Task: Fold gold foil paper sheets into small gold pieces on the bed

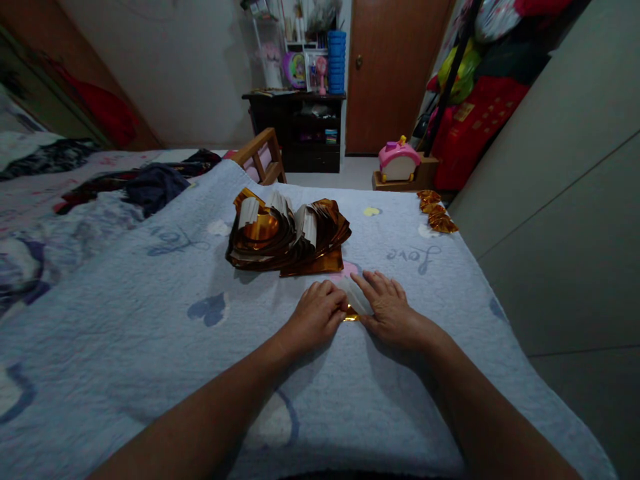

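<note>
A small sheet of gold foil paper (352, 311), white on its other face, lies on the bed between my two hands. My left hand (319, 308) is closed, its fingers curled and pressed at the sheet's left edge. Fingers spread, my right hand (389, 308) rests flat over the sheet's right side and hides part of it. Just beyond my hands sits a thick, curled pile of gold foil paper (323, 257), gold and white faces both showing. Several crumpled or folded gold foil pieces (437, 215) stand in a row at the bed's far right corner.
A pale blue bedcover (210, 373) with hearts and lettering lies under everything. Clothes (155, 189) are heaped on the left. Past the far edge are a dark cabinet (295, 133), a pink toy (399, 162) and a wooden door (390, 87). A pale cupboard (565, 220) borders the right side.
</note>
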Demonstrator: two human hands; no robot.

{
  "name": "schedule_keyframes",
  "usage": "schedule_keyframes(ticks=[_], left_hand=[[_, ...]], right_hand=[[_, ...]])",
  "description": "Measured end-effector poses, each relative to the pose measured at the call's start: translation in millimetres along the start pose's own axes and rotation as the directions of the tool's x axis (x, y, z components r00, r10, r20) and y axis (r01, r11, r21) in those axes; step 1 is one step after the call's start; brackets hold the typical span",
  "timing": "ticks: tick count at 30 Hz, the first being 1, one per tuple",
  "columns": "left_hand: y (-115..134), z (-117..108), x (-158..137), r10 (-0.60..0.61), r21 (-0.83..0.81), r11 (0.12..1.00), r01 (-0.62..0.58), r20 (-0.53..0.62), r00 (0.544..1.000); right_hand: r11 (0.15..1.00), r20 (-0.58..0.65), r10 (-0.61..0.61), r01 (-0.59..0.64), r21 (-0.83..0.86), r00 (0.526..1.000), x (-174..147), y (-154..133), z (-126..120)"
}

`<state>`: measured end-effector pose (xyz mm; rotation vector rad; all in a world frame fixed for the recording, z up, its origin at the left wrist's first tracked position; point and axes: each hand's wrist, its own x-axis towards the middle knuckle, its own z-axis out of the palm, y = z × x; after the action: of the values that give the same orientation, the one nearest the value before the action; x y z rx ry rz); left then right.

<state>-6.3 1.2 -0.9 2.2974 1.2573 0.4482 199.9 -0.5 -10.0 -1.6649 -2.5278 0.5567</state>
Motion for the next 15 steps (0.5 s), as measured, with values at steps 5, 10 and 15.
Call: schedule_keyframes(ticks=[5, 10, 15], left_hand=[[-3, 2, -1, 0.002, -0.006, 1.000, -0.002, -0.016, 1.000], [-4, 3, -1, 0.005, -0.002, 1.000, -0.005, -0.017, 1.000], [-3, 2, -2, 0.010, -0.010, 1.000, -0.010, -0.022, 1.000]], right_hand=[[0.998, 0.024, -0.033, 0.031, 0.057, 0.999, 1, 5, -7], [0.977, -0.084, -0.005, 0.023, 0.213, 0.996, 5, 5, -15], [0.973, -0.238, -0.067, 0.116, 0.199, 0.969, 5, -10, -11]])
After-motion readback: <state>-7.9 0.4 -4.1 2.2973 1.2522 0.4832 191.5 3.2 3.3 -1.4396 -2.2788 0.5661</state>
